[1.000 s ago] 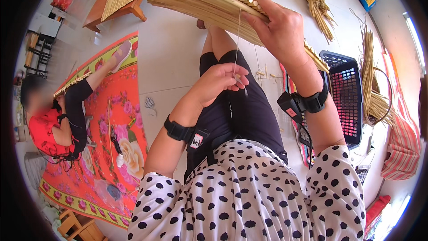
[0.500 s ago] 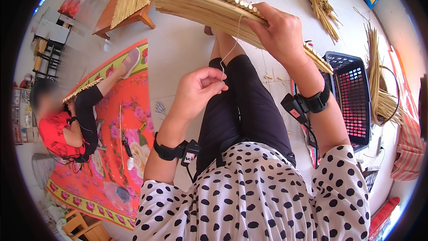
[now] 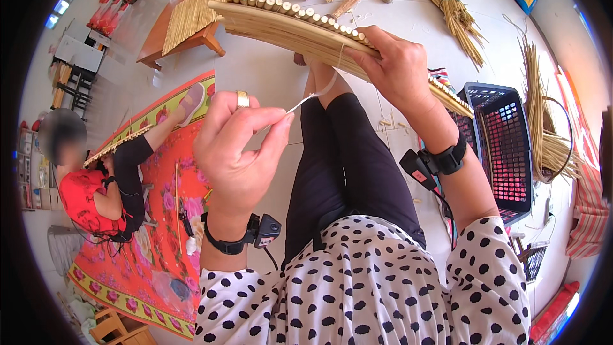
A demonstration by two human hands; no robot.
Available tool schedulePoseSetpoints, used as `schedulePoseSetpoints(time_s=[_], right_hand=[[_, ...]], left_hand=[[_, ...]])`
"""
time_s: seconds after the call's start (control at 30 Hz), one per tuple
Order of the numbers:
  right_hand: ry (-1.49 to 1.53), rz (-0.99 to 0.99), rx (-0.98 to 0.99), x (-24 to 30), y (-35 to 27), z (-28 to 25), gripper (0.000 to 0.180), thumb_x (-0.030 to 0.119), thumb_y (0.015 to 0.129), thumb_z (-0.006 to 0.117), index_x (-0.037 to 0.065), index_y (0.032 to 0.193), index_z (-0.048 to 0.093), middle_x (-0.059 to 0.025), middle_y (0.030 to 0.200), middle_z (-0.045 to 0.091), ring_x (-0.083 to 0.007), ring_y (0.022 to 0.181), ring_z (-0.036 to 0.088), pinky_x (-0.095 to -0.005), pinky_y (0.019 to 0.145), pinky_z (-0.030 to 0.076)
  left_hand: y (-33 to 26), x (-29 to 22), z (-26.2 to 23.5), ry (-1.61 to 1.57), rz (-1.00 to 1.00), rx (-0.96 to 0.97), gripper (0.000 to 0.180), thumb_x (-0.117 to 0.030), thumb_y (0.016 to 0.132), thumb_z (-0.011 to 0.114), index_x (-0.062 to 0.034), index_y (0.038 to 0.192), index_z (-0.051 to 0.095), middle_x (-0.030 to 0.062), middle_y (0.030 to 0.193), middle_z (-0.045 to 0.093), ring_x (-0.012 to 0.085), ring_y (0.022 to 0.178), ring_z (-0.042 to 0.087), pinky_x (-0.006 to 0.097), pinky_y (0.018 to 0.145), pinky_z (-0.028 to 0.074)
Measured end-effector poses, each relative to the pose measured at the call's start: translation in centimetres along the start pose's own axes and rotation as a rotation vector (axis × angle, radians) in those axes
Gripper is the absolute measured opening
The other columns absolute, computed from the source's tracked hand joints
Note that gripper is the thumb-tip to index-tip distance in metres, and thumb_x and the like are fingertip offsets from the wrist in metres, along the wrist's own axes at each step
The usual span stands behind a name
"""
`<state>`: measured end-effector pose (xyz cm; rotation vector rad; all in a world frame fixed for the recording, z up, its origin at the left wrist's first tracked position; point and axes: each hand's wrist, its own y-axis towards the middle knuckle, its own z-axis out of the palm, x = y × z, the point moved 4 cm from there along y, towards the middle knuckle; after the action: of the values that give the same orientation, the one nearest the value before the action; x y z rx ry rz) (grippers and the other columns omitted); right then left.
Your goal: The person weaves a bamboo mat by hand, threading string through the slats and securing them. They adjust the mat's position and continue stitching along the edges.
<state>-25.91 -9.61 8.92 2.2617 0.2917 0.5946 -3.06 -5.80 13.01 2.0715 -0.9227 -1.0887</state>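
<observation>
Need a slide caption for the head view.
Left hand pinches a thin white thread; right hand grips a straw-coloured mat of slender round stalks.

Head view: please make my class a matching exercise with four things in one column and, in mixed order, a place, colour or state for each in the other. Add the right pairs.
Things
1. White thread
2. Stalk panel
3. Lattice basket
4. Floral mat

Descriptions
A. Dark, at the picture's right side
B. Straw-coloured, gripped by the right hand
C. Mostly red, spread on the floor at the picture's left
D. Pinched between fingers of the left hand

Right pairs: 1-D, 2-B, 3-A, 4-C
</observation>
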Motion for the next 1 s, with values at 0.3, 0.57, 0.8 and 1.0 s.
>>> schedulePoseSetpoints(time_s=[0.3, 0.57, 0.8, 1.0], right_hand=[[0.044, 0.043, -0.020, -0.1, 0.4, 0.0, 0.033, 0.022, 0.076, 0.078, 0.006, 0.104, 0.069, -0.0143, 0.075, 0.067, -0.0246, 0.063, 0.067, -0.0310, 0.059, 0.052], [0.060, 0.043, -0.032, -0.4, 0.4, -0.1, 0.031, 0.025, 0.077, 0.075, 0.010, 0.104, 0.070, -0.0112, 0.074, 0.067, -0.0261, 0.060, 0.064, -0.0329, 0.057, 0.050], [0.043, 0.125, -0.015, -0.4, 0.9, -0.7, 0.030, 0.024, 0.077, 0.076, 0.007, 0.101, 0.070, -0.0135, 0.069, 0.065, -0.0268, 0.058, 0.064, -0.0321, 0.055, 0.049], [0.009, 0.157, -0.029, -1.4, 0.9, -1.2, 0.034, 0.020, 0.076, 0.078, 0.000, 0.102, 0.068, -0.0149, 0.067, 0.064, -0.0184, 0.054, 0.062, -0.0277, 0.055, 0.048]], left_hand=[[0.2, -0.7, 0.4, -0.211, 0.210, -0.061, 0.026, 0.013, 0.065, 0.070, -0.0023, 0.082, 0.057, 0.0127, 0.092, 0.069, 0.0152, 0.061, 0.060, 0.024, 0.056, 0.051], [0.4, -0.9, 1.1, -0.428, 0.138, 0.135, 0.024, 0.009, 0.070, 0.070, -0.0043, 0.087, 0.060, 0.0077, 0.084, 0.068, 0.0157, 0.058, 0.059, 0.023, 0.052, 0.047], [1.0, 1.5, 3.3, -0.502, -0.082, 0.143, 0.008, -0.002, 0.091, 0.061, 0.0029, 0.095, 0.058, 0.0101, 0.086, 0.062, 0.0136, 0.072, 0.061, 0.022, 0.067, 0.049], [1.4, 3.3, 6.5, -0.382, -0.223, -0.089, 0.007, -0.006, 0.088, 0.063, -0.0031, 0.086, 0.057, 0.0092, 0.064, 0.058, 0.0227, 0.054, 0.057, 0.031, 0.050, 0.044]])
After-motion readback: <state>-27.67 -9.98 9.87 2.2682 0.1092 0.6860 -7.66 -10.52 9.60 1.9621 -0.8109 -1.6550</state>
